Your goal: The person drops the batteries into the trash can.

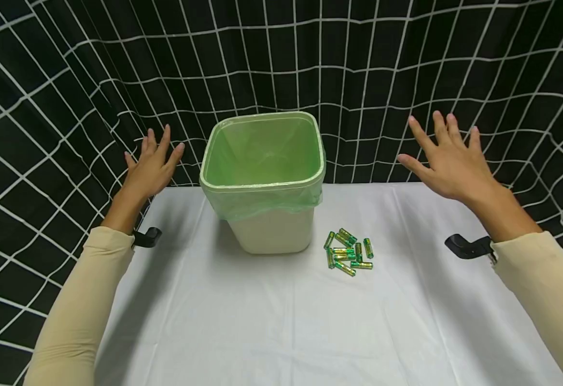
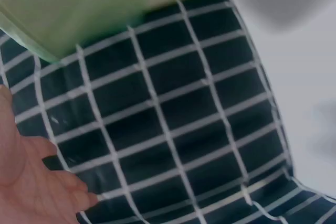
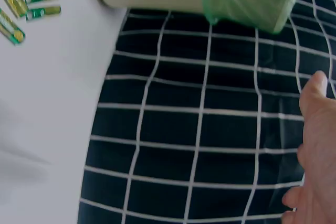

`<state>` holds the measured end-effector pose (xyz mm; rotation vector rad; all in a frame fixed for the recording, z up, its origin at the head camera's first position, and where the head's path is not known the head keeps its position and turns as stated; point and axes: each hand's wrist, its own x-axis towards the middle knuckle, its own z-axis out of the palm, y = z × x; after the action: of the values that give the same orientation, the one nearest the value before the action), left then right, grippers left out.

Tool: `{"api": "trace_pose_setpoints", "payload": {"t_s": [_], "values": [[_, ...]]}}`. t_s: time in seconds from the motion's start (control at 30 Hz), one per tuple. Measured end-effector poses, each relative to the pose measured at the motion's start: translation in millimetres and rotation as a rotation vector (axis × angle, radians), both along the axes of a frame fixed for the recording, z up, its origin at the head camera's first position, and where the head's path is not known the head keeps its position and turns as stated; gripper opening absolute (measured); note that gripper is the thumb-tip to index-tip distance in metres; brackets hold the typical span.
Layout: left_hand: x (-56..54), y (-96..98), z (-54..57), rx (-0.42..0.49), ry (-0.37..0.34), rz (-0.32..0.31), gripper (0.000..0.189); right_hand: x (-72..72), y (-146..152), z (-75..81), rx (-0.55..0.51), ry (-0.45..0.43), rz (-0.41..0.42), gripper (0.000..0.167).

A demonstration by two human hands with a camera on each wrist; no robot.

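Observation:
A white bin (image 1: 276,233) with a translucent green liner bag (image 1: 267,155) folded over its rim stands at the back of the table. Just right of its base lies a loose cluster of several green and gold batteries (image 1: 344,257), seen partly in the right wrist view too. My left hand (image 1: 149,169) is raised to the left of the bin, fingers spread and touching nothing. On the other side, my right hand (image 1: 455,163) is held up with its fingers fanned out, holding nothing, apart from both bin and batteries.
A white cloth (image 1: 281,316) covers the table. Behind it and along the left hangs a black curtain (image 1: 358,86) with a white grid. Each wrist carries a black camera mount, one by the left sleeve (image 1: 148,237) and one by the right sleeve (image 1: 467,246).

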<state>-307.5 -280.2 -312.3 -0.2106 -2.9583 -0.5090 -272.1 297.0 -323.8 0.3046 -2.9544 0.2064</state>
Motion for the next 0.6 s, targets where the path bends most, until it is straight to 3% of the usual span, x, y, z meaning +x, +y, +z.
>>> {"api": "trace_pose_setpoints", "payload": {"t_s": [0.13, 0.27, 0.4, 0.6], "values": [[6.9, 16.8, 15.1, 0.126, 0.025, -0.087, 0.074, 8.9, -9.8, -4.6, -0.045, 0.012, 0.044, 0.082], [15.7, 35.5, 25.5, 0.149, 0.029, -0.15, 0.072, 22.9, -23.2, -18.9, -0.086, 0.026, 0.082, 0.083], [21.4, 53.2, 29.1, 0.138, 0.018, -0.203, 0.072, 36.2, -33.8, -39.4, -0.1, -0.005, 0.103, 0.081], [21.3, 73.4, 28.7, 0.152, -0.001, -0.262, 0.072, 46.3, -41.6, -74.1, -0.149, -0.013, 0.134, 0.071]]}}
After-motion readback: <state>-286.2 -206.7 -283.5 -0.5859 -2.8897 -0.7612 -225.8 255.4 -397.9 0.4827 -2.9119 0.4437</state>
